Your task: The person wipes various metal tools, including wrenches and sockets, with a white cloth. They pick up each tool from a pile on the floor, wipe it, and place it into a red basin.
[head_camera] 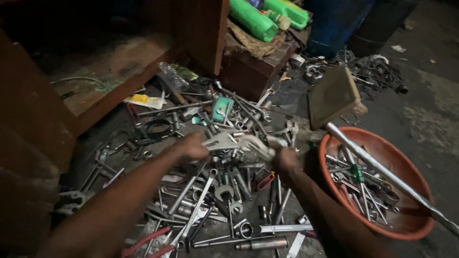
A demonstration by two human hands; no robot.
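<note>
A heap of metal wrenches and spanners [215, 200] covers the dark floor in front of me. My left hand [189, 148] reaches over the heap and grips one end of a large silvery wrench [239, 142]. My right hand [286, 160] holds the other end of the same tool, just left of the orange bowl [416, 229]. The wrench is lifted a little above the pile and is blurred. Both forearms come in from the bottom edge.
The orange bowl holds several spanners and a green-handled screwdriver [356, 173]; a long metal rod [382, 172] lies across it. A wooden block [332, 95] sits behind it. Green bottles [256, 19], a blue drum [334, 24] and a wooden shelf [110, 71] stand at the back.
</note>
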